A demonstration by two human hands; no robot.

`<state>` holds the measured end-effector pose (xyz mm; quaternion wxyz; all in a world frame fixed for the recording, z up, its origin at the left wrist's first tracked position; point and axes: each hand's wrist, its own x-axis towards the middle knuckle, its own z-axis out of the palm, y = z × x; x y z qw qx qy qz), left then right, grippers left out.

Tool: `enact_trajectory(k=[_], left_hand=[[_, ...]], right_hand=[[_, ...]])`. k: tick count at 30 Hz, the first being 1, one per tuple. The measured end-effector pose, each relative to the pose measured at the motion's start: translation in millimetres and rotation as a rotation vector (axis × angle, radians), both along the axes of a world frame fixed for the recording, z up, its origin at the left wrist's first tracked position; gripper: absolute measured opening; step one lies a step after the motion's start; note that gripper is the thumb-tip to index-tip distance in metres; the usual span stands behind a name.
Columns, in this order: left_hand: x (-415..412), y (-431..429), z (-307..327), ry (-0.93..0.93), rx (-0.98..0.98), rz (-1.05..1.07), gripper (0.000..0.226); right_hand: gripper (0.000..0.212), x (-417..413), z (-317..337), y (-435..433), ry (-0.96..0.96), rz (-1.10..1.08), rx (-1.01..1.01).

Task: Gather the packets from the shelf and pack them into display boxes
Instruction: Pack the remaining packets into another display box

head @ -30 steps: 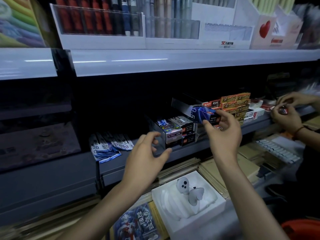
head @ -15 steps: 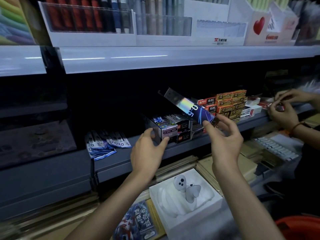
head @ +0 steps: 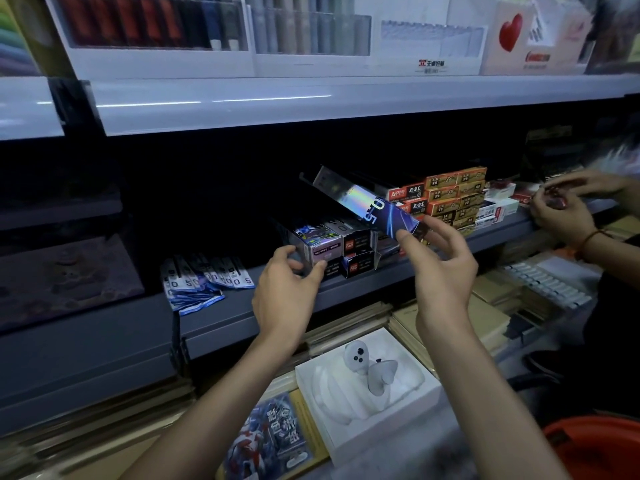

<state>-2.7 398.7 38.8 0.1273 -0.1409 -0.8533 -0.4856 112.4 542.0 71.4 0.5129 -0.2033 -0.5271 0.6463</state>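
Note:
My right hand (head: pixel 440 265) pinches the near end of a long blue display box (head: pixel 367 207) marked 0.5, tilted up over the shelf with its shiny far end raised. My left hand (head: pixel 287 292) grips the front of a silver-purple display box (head: pixel 317 242) standing on the grey shelf (head: pixel 346 289). Several blue and white packets (head: pixel 204 278) marked 0.5 lie fanned out on the shelf to the left of my left hand.
Dark small boxes (head: pixel 356 251) stand beside the silver one, and stacked orange boxes (head: pixel 450 199) further right. Another person's hands (head: pixel 568 209) work at the right end. Below lie a white tray with a figurine (head: pixel 367 379), a card pack (head: pixel 273 434) and an orange tub (head: pixel 595 448).
My right hand lifted the blue box out and tilted its far end up. My left hand reached forward and took hold of the silver-purple box.

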Motion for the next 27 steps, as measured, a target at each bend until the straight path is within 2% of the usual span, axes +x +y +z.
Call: enact_trajectory(k=[6, 15, 23, 27], left_hand=[[3, -7, 4, -0.004, -0.007, -0.031, 0.067], [43, -81, 31, 0.143, 0.162, -0.262, 0.078], [48, -154, 49, 0.022, 0.381, -0.333, 0.067], [49, -185, 46, -0.048, 0.513, -0.341, 0.066]], right_hand=[[0.037, 2, -2, -2, -0.010, 0.086, -0.067], [0.045, 13, 3, -8, 0.089, 0.524, -0.135], [0.053, 11, -1, -26, 0.048, 0.748, -0.058], [0.059, 8, -4, -44, -0.066, 0.829, 0.053]])
